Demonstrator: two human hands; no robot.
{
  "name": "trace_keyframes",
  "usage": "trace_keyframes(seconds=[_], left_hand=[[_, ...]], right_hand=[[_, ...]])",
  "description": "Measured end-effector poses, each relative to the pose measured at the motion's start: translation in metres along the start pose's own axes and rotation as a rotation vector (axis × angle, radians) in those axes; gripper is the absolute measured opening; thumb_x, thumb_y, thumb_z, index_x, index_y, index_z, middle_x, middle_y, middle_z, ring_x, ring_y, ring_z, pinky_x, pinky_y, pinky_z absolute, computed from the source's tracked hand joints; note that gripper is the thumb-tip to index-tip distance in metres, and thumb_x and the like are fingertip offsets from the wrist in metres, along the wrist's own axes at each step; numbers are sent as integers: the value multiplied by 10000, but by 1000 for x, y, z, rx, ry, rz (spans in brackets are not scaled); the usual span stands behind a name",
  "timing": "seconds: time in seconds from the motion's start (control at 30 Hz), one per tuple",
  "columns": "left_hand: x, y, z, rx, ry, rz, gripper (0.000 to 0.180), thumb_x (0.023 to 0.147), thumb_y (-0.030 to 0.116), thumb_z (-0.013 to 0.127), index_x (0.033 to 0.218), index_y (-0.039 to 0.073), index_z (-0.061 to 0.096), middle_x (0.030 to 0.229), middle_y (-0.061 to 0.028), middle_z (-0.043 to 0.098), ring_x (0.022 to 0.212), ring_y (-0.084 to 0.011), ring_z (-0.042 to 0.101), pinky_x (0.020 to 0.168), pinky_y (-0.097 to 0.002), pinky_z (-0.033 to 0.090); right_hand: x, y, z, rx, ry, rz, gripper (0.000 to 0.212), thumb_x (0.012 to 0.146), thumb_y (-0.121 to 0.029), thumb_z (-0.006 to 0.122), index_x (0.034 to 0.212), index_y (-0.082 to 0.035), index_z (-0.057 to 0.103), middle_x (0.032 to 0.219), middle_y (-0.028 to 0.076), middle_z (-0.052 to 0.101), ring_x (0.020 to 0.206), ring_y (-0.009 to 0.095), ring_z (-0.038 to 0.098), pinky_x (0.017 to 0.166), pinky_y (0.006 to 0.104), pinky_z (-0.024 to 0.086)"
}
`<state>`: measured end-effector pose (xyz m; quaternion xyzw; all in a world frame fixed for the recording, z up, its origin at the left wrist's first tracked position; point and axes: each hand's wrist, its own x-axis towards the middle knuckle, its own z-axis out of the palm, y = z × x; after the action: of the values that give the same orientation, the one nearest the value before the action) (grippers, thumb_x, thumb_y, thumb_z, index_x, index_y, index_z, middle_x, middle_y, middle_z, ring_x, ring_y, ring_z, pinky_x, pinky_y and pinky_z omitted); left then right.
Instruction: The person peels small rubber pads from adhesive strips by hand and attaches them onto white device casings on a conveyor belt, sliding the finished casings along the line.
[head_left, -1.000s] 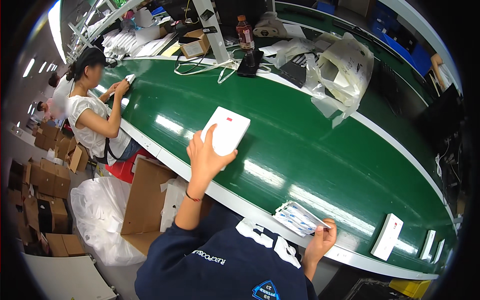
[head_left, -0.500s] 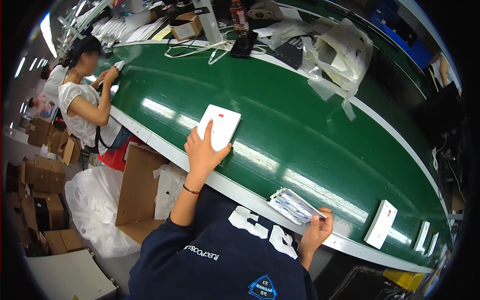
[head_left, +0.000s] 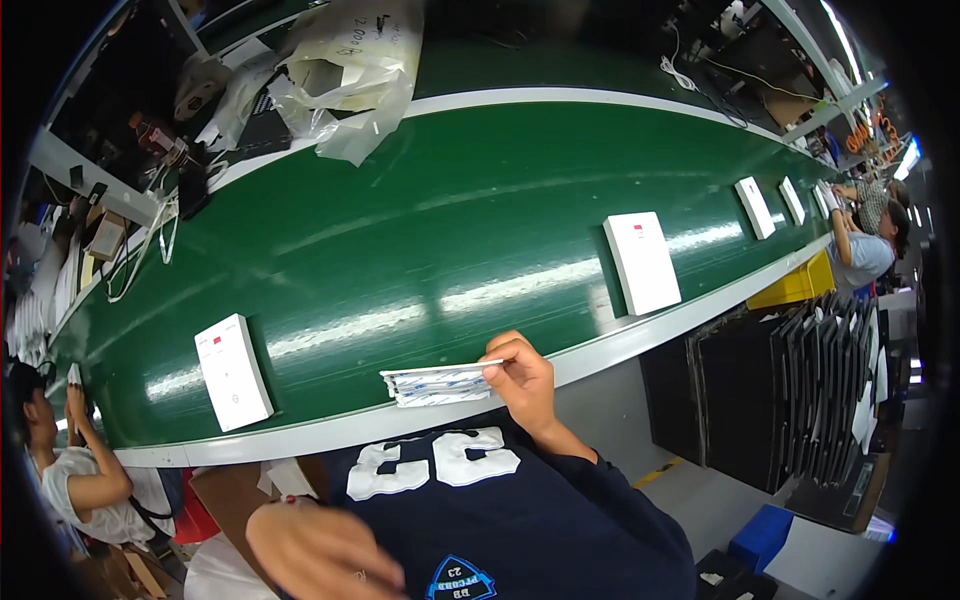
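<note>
Near the front edge of the green conveyor belt (head_left: 480,220), my right hand (head_left: 523,380) pinches the end of a stack of thin white sheets with blue marks (head_left: 440,384). The stack is held level by its right end, in front of my chest. My left hand (head_left: 322,548) is low at the left, close to my shirt and smeared by motion, and its fingers cannot be made out. To the left on the belt lies a flat white box (head_left: 234,378) with a small red mark. A similar white box (head_left: 642,265) lies to the right, with no hand touching it.
Farther right on the belt are two more white boxes (head_left: 755,208). Co-workers (head_left: 870,245) are at both ends. A plastic bag (head_left: 355,70) lies beyond the belt. Below the edge are a cardboard carton (head_left: 228,500), a yellow bin (head_left: 795,283) and black panels (head_left: 760,390).
My left hand has let go of the white box and drawn back toward my body. The view has swung to the right. My right hand still holds the sheets.
</note>
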<state>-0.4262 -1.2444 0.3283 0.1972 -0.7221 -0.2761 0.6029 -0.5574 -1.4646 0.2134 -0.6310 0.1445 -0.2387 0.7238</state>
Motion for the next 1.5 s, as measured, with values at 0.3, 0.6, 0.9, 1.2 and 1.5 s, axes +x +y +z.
trace_keyframes(seconds=[0.3,0.6,0.9,1.2,1.5], left_hand=[[30,15,-1,-88,-449,221,113,890,146,482,913,92,579,997,-82,556,633,-136,427,572,-197,338],[6,33,16,-269,-373,-78,171,914,163,470,947,62,604,911,-67,573,530,-144,427,474,-212,345],[21,46,-1,-274,-257,208,485,872,491,450,859,16,547,837,-112,545,596,-219,498,512,-317,393],[7,37,10,-221,-313,154,514,787,552,553,817,41,591,729,-62,594,507,-208,539,452,-288,416],[5,29,16,-197,-368,88,507,726,579,621,783,75,608,710,-36,618,508,-229,567,435,-277,424]], right_hand=[[-9,0,-5,-39,-28,13,63,791,-1,580,853,-5,570,861,75,487,746,141,434,683,230,355],[-7,-1,-1,-71,-21,13,77,764,-15,604,837,-12,583,849,64,511,726,140,444,657,225,354],[-13,-25,10,-257,-5,69,103,786,-83,550,856,-35,492,901,64,475,783,137,397,727,218,318],[-13,-11,5,-218,-8,113,135,814,-118,567,876,-30,485,949,63,474,790,127,395,739,207,317],[-13,-2,0,-212,-32,125,146,822,-127,570,874,-26,479,957,65,466,770,119,391,714,196,318]])
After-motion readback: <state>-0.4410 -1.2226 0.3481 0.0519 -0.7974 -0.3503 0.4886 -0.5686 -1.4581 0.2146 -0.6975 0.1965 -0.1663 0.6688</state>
